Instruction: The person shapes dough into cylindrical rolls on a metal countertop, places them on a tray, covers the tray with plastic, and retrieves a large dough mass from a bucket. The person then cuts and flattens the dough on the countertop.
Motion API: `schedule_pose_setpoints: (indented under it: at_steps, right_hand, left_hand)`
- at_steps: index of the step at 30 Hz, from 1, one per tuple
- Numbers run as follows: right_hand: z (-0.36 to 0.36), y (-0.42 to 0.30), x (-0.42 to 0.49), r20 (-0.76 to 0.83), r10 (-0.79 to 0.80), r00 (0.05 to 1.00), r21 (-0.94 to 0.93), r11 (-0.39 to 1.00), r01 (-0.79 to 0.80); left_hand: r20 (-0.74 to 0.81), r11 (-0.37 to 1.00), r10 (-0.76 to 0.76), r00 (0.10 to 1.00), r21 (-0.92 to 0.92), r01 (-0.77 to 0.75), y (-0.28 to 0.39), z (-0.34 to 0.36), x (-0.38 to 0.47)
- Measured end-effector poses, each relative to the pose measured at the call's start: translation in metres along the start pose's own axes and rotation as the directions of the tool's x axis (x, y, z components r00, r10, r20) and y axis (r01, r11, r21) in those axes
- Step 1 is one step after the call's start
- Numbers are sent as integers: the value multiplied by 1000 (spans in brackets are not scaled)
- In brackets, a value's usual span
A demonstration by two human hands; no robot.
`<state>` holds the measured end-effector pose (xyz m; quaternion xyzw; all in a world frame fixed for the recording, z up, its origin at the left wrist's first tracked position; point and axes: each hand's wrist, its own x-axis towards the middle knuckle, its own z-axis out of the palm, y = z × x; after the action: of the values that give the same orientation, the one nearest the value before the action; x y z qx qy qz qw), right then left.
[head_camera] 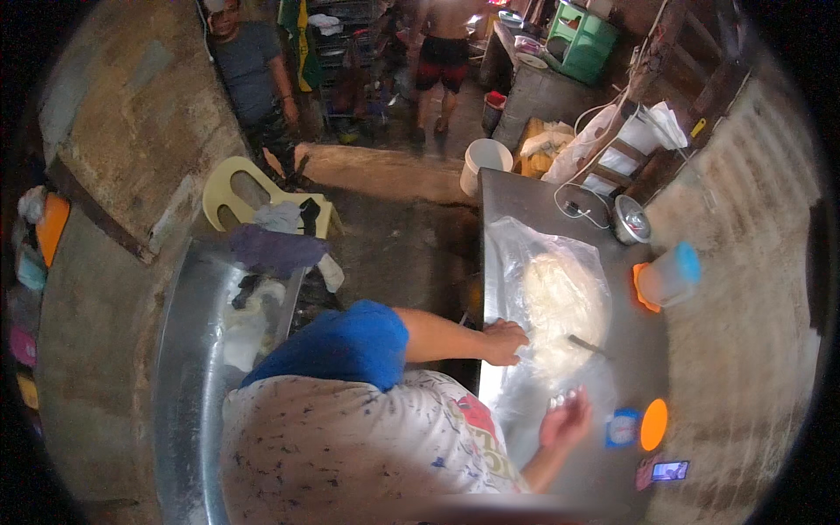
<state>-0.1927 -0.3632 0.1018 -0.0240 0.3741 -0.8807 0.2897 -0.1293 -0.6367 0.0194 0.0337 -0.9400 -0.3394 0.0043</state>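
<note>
A large pale mass of dough [564,302] lies under clear plastic sheeting [512,249] on the metal tabletop [518,190]. My left hand [505,342] is at the near edge of the sheeting, fingers bent down; whether it pinches the plastic is unclear. Nearer the bottom of the view, my right hand [567,418] is turned partly palm up, with white-coated fingertips curled and nothing visible in them. A narrow dark-handled tool [586,345] rests across the sheeting beside the dough, its far end blurred.
Along the wall side stand a blue-lidded clear container [669,275], a metal pot [631,220], a blue scale [622,428] with an orange disc [653,424], and a phone [670,470]. A white bucket [485,161], a yellow chair [249,190] and two people are farther off. Behind me is a metal trough [190,341].
</note>
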Motion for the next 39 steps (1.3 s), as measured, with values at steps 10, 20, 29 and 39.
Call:
schedule_pose_setpoints:
  at_steps: [10,20,29,39]
  right_hand:
    - [-45,-51,-1,-253,-192,948,-57,981,184]
    - [-59,-41,-44,-379,-302,875,-41,950,310]
    - [-43,-46,-45,-457,-340,822,-124,939,320]
    - [-54,-55,-25,-375,-332,865,-87,942,324]
  left_hand:
    - [76,976,87,993,196,-100,87,43,132]
    - [65,951,263,962,151,-270,58,52,181]
    - [260,999,-45,964,4,46,31,37,245]
    - [235,985,-56,970,-144,92,28,20,214]
